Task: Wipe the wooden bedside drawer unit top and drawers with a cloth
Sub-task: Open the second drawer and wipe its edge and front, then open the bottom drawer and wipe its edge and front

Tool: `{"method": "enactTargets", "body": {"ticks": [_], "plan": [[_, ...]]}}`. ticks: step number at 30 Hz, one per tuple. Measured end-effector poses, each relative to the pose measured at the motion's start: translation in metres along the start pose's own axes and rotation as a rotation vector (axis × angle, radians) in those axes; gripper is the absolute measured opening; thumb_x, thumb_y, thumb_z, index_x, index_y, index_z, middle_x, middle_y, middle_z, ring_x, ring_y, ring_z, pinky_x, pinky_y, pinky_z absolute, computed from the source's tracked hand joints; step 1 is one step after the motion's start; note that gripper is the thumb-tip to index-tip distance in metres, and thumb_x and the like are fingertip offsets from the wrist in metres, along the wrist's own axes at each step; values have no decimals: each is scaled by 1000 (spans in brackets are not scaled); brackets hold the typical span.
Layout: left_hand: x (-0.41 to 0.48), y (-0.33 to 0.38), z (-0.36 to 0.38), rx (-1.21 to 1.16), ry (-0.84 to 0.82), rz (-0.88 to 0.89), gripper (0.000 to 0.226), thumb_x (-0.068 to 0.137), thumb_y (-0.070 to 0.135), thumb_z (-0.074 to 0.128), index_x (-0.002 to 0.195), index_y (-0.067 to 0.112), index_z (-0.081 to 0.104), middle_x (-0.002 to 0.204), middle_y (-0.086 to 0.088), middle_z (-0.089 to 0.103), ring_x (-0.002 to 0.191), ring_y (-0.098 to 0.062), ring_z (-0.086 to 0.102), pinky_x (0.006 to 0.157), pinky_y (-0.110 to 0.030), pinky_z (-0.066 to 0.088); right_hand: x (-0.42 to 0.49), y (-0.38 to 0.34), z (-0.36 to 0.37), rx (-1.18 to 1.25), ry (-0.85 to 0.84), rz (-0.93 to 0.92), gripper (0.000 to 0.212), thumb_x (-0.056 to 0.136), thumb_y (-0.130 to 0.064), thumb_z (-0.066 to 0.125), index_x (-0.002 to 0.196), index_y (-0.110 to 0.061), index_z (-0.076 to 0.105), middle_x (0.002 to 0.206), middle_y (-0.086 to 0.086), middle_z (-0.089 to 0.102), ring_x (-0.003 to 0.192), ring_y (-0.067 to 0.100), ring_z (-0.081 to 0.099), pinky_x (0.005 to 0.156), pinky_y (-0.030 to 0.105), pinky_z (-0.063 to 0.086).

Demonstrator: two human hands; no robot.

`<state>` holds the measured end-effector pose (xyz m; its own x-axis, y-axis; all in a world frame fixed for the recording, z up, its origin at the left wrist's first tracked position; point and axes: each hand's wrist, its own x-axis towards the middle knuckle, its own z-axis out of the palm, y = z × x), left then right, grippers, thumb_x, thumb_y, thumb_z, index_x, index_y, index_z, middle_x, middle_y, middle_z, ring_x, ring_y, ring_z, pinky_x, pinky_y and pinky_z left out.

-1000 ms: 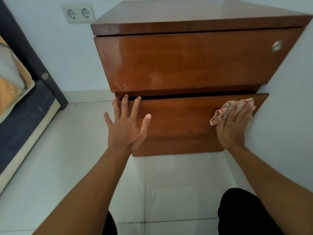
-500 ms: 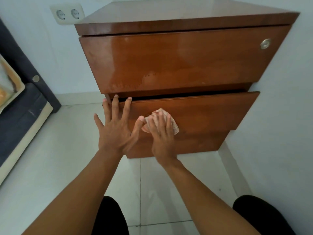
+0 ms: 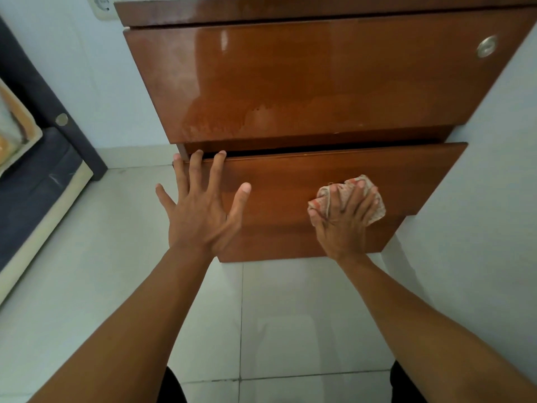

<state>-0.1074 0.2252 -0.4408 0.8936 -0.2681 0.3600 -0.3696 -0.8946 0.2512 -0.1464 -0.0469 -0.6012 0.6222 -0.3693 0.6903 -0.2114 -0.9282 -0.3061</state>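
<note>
- The cloth [image 3: 377, 209] is bunched against the lower drawer front [image 3: 284, 196], right of its middle and under the right hand [image 3: 343, 225].
- The front's long axis runs 9 to 3 o'clock. Most of the bare wood lies toward 9 o'clock from the cloth.
- The right fingers [image 3: 353, 199] curl over the cloth and clamp it to the wood, wrist at 6 o'clock.
- The left hand [image 3: 200, 213], at 9 o'clock, lies flat with fingers spread and tips at the drawer's top edge, likely bracing it.

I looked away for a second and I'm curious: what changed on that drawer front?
The right hand, gripping the cloth, swept left across the lower drawer to the left hand, then back toward the right. The left hand stayed flat on the drawer's left end; the drawer stayed slightly open.
</note>
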Motion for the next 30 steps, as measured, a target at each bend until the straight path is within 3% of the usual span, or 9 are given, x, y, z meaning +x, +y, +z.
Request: {"method": "enactTargets", "body": {"ticks": [3, 10, 13, 16, 19, 21, 24, 27, 30], "plan": [[0, 0, 0, 7, 0, 5, 78, 92, 78, 12, 159, 39, 9, 170, -1, 6, 157, -29, -8, 117, -73, 4, 7, 29, -17, -30, -21, 18, 86, 100, -67, 38, 162, -30, -7, 162, 31, 5, 145, 65, 13, 118, 71, 7], [1, 0, 6, 14, 19, 10, 78, 93, 78, 16, 159, 37, 9, 169, -2, 5, 157, -30, -9, 116, -74, 5, 20, 85, -50, -132, -48, 155, 86, 104, -58, 42, 162, -17, -7, 162, 40, 2, 148, 63, 1, 120, 70, 8], [2, -1, 7, 32, 16, 10, 80, 92, 79, 15, 160, 38, 7, 170, -3, 3, 157, -31, -10, 116, -73, 3, 17, 83, -61, -103, -79, 143, 76, 108, -41, 43, 162, -9, 0, 164, 36, -4, 151, 57, -4, 122, 66, 11], [0, -1, 4, 55, -13, 9, 82, 91, 81, 11, 160, 38, 3, 171, -3, 0, 156, -30, -13, 116, -74, 2, 14, 70, -78, 38, -30, 247, 76, 101, -6, 51, 163, -14, 8, 170, 20, -7, 157, 40, -3, 126, 50, 21], [1, 1, -4, 64, -66, 4, 85, 88, 83, 8, 160, 39, 2, 171, -3, -2, 156, -31, -13, 116, -75, 2, 14, 50, -105, 237, 44, 393, 82, 89, 9, 56, 160, -20, 30, 171, 7, 17, 157, 26, 20, 119, 41, 38], [3, 0, -11, 65, -113, -1, 87, 86, 85, 8, 160, 40, 0, 171, -2, -4, 156, -31, -14, 116, -74, 1, 15, 34, -125, 305, 68, 406, 68, 90, 3, 60, 151, -23, 47, 160, 3, 39, 144, 25, 43, 109, 43, 49], [-2, 1, -17, 20, -120, 11, 86, 87, 82, 9, 161, 39, 2, 171, -1, -5, 157, -29, -10, 117, -73, 2, 20, 12, -153, 240, -90, 268, 70, 89, -8, 67, 152, -29, 43, 146, 3, 48, 116, 30, 61, 84, 36, 55], [-28, 5, -4, 6, -62, 76, 82, 91, 75, 15, 162, 36, 8, 171, -2, -7, 157, -30, -3, 118, -70, 7, 16, -2, -162, 35, -287, 69, 91, 88, -16, 72, 161, -36, 21, 156, 5, 35, 96, 29, 67, 71, 38, 60], [-42, 3, 17, 50, -125, 85, 81, 92, 75, 16, 162, 36, 3, 171, -1, -12, 157, -31, -7, 117, -69, 4, 13, -8, -158, -97, -376, 6, 100, 87, -22, 72, 163, -38, 8, 171, 7, 8, 67, 18, 58, 52, 21, 47]]}}
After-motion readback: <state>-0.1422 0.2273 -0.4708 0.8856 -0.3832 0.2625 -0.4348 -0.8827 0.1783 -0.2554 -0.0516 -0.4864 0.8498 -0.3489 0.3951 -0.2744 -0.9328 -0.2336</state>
